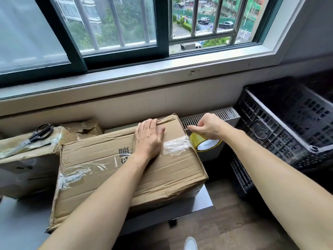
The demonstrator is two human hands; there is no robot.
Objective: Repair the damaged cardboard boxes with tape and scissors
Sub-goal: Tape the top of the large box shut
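A person is taping a crumpled cardboard box [129,170] lying on a grey table [21,222] under a window [115,26]. The left hand [148,139] is lying flat on the box top, fingers straight and close together, holding nothing, with the fingertips reaching the torn far edge of the lid. Just to the right of the thumb, a strip of clear tape [176,146] is running across the cardboard to the box's right edge. There the right hand [207,126] is gripping a roll of tape [204,142] with a yellow core, fingers curled over the top of the roll and holding it against the corner of the box, off the side of the table. Well to the left of the flat hand, a pair of black-handled scissors [36,135] is lying on top of a second, battered box [27,154], touched by neither hand. To the right of the roll-holding hand, black plastic crates [281,127] are sitting stacked beside a white radiator [212,116].
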